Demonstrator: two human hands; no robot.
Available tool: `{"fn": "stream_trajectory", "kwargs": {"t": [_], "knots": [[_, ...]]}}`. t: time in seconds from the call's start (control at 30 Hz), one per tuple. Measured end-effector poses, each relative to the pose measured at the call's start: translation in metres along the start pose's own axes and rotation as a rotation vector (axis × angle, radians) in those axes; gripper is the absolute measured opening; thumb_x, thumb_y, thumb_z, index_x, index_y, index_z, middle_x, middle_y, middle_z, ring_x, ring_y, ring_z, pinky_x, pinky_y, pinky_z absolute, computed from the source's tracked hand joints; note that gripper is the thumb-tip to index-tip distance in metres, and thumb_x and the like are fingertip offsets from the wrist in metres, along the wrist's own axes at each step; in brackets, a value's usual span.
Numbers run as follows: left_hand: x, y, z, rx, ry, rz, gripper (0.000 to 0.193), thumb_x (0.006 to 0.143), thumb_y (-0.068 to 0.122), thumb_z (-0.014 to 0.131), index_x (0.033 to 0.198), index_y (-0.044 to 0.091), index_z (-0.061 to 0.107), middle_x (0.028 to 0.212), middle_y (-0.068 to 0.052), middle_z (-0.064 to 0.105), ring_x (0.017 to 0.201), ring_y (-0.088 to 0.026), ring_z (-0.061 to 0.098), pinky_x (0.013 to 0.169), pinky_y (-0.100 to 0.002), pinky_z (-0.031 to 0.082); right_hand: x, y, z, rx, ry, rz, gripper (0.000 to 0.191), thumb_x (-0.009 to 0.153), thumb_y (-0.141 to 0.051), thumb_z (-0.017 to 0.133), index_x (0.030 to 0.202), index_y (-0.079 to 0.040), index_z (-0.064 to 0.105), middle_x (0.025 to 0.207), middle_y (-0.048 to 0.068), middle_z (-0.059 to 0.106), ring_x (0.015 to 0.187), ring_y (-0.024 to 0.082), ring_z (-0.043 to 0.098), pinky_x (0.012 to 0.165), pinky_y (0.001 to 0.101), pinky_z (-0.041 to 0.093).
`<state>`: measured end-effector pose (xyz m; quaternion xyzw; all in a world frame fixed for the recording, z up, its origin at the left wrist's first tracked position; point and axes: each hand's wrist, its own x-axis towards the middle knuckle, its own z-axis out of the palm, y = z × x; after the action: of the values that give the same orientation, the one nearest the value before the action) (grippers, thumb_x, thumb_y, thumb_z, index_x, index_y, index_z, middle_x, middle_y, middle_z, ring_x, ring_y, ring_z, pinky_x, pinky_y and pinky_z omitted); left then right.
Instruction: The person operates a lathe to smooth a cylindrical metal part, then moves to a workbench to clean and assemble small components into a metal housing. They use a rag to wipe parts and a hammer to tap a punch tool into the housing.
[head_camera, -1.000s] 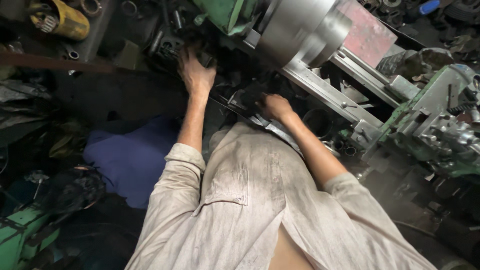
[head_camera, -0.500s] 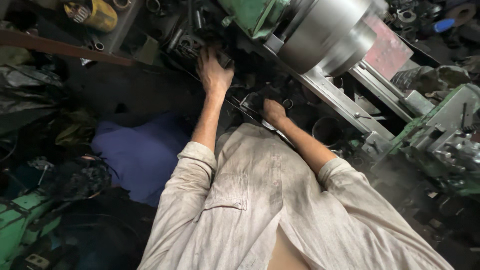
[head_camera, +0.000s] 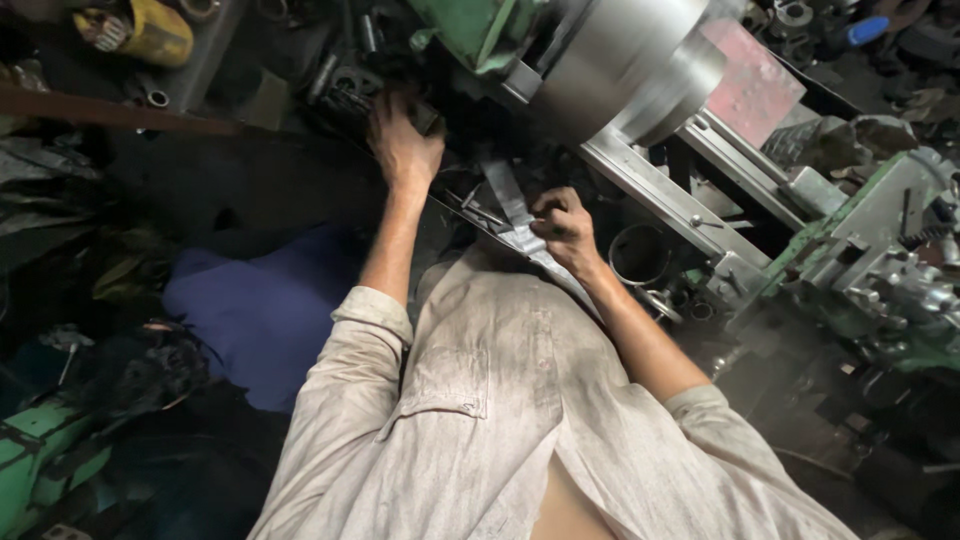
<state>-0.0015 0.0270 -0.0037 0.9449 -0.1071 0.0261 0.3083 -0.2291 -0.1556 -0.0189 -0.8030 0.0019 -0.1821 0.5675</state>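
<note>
Head view, hidden parts: the left hand (head_camera: 403, 143) reaches to the upper middle of the frame, its fingers curled down over a dark, greasy metal part (head_camera: 352, 95); the fingertips are covered by the part and the shadow, so the exact grip cannot be told.
Head view, right hand: the right hand (head_camera: 566, 230), just right of centre, is closed in a loose fist with finger and thumb pinched on a small object too dark to name, perhaps a bolt; it rests on a flat grey metal strip (head_camera: 518, 215) that runs diagonally from the centre towards the person's chest.
Head view, cut off: the large shiny steel cylinder (head_camera: 625, 60) at the top is cropped by the frame edge, as is the green cast machine body (head_camera: 470, 25) beside it.
Head view, hard to read: the floor at left is in deep shadow; a blue-purple cloth heap (head_camera: 255, 310) shows at middle left.
Head view, packages and colours: a yellow round container (head_camera: 150, 35) lies in the upper left corner; a flat pink-red panel (head_camera: 755, 85) sits upper right behind the cylinder; a grey steel rail bed (head_camera: 665, 195) slants below it.
</note>
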Motion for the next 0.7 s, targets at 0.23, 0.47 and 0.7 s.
{"fn": "stream_trajectory", "kwargs": {"t": [0.23,0.47,0.7], "knots": [[-0.003,-0.006,0.012,-0.039,-0.042,-0.027,0.069,0.075,0.029,0.091,0.132,0.008,0.059,0.137,-0.020,0.056,0.128,-0.043,0.052,0.107,-0.055,0.043,-0.031,-0.003,-0.026,0.204,0.201,0.162,0.034,0.083,0.011,0.074,0.092,-0.005,0.046,0.107,0.008,0.070,0.108,0.024,0.067,0.094,0.0400,0.055],[-0.003,-0.012,0.029,-0.065,0.001,0.126,0.074,0.076,0.034,0.095,0.131,0.002,0.059,0.139,-0.026,0.055,0.128,-0.047,0.051,0.106,-0.054,0.041,-0.070,-0.003,-0.083,0.113,0.518,0.530,0.032,0.102,0.002,0.075,0.128,-0.005,0.059,0.108,-0.001,0.063,0.094,0.006,0.057,0.083,0.0211,0.049],[-0.004,-0.012,0.038,-0.101,-0.061,0.051,0.079,0.080,0.043,0.094,0.136,0.002,0.057,0.139,-0.026,0.056,0.130,-0.047,0.052,0.109,-0.054,0.043,-0.059,-0.030,-0.154,-0.043,0.521,0.509,0.041,0.096,0.009,0.071,0.136,0.000,0.064,0.128,0.006,0.068,0.111,0.009,0.064,0.097,0.0237,0.055]]}}
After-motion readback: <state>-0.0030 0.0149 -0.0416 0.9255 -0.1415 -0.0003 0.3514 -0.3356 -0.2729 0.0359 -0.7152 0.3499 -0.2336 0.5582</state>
